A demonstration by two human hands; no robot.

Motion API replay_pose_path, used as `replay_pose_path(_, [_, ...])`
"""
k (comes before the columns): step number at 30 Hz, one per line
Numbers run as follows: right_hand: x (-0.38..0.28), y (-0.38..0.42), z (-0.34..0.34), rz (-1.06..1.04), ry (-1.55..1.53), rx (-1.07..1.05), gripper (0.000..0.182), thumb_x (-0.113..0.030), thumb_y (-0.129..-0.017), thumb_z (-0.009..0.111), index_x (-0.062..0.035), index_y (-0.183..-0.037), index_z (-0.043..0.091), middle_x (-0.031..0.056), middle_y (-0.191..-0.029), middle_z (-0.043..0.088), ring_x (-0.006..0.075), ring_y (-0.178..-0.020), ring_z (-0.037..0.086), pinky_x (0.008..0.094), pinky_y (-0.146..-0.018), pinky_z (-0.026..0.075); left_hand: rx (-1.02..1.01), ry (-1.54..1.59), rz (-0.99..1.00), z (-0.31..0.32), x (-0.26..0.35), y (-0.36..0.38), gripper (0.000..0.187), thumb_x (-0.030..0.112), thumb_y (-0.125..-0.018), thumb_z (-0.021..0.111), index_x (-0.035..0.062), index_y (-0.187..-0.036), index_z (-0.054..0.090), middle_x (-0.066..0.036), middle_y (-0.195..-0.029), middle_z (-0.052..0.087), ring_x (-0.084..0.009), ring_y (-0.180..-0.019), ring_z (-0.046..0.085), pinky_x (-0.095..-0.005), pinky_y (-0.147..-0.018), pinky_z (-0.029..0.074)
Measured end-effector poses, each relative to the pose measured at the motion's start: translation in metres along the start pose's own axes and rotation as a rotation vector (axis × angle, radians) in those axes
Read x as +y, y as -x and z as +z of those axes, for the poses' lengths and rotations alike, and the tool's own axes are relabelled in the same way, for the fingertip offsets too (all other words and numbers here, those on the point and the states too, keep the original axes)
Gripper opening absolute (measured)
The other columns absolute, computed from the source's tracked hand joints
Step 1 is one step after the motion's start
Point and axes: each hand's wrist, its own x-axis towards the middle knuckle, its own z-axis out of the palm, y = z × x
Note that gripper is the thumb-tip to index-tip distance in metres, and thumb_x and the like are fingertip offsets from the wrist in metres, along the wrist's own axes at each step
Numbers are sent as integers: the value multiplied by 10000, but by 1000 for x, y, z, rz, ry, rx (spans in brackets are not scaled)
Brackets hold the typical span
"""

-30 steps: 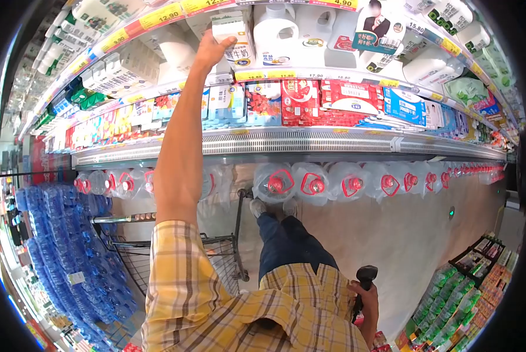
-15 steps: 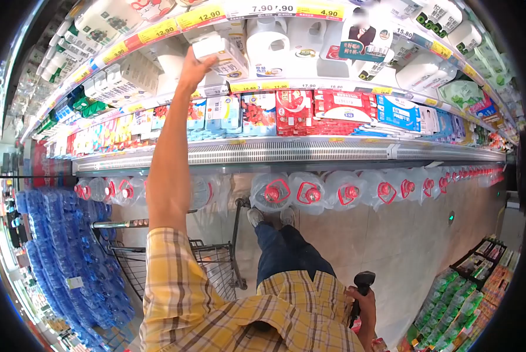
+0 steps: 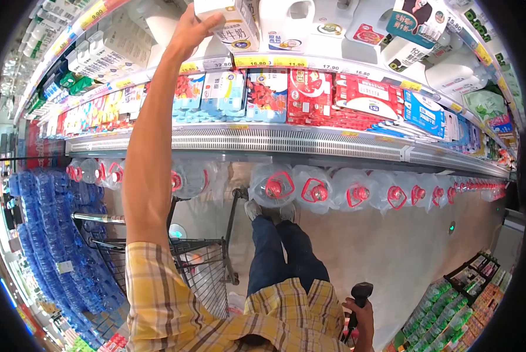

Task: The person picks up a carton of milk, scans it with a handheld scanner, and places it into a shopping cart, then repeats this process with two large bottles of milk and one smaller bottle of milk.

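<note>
My left hand (image 3: 191, 34) is stretched out to the refrigerated shelf, its fingers around the left side of a white milk carton (image 3: 236, 30). The thumb lies across the carton's front; the other fingers are partly hidden. A white milk jug with a handle (image 3: 285, 36) stands just right of that carton. Low at my right side, my right hand (image 3: 361, 317) is closed around a black handheld device (image 3: 361, 291) with a rounded head, whose exact kind I cannot make out.
Below the cartons, red and blue dairy packs (image 3: 311, 97) fill a lower shelf. Large water bottles with red handles (image 3: 279, 186) line the floor along the cooler. A shopping cart (image 3: 201, 276) stands at my left, beside stacked blue water packs (image 3: 63, 252). Green bottles (image 3: 433, 314) are at lower right.
The view has shifted, so the shelf looks larger and higher. My left hand stays on the milk carton beside the jug. My right hand keeps the black device low at my side.
</note>
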Motion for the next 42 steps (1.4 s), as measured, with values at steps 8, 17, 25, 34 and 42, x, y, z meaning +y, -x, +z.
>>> replay_pose_path(8, [9,-24,12,-26,29,-8,518,-147,-736,722,24,-1154,470,176,-1064,618,265,-912,660,327,-503,525,-36,-111,19,15,8,-14,672,365,-822,693,43,-1322,381,-133,-1241,542,-238,-1128,540,-415,-923,471])
replay_pose_path(17, [12,-28,24,-37,37,16,504,-177,-718,744,19,-1121,512,131,-977,653,228,-843,680,313,-519,512,12,-164,-61,18,14,-15,719,413,-784,719,27,-1302,404,-141,-1217,554,-249,-1097,558,-413,-937,463])
replay_pose_path(25, [-18,-1,38,15,10,43,506,-207,-710,760,13,-1101,527,117,-965,655,217,-831,682,312,-522,506,-54,-151,-102,23,33,-6,795,430,-769,729,11,-1332,358,-161,-1198,558,-243,-1053,574,-398,-877,489])
replay_pose_path(34, [-13,9,42,40,3,54,515,-206,-710,762,16,-1109,525,123,-977,659,232,-856,684,314,-522,503,-59,-103,-61,25,36,-5,725,421,-762,738,14,-1277,430,-138,-1136,595,-211,-1010,585,-359,-824,502])
replay_pose_path(42, [-4,12,43,54,-7,67,466,-184,-714,753,14,-1079,542,118,-961,663,229,-842,685,312,-529,494,-21,-83,4,26,23,-9,697,405,-762,741,31,-1267,441,-115,-1117,598,-183,-957,584,-330,-753,503])
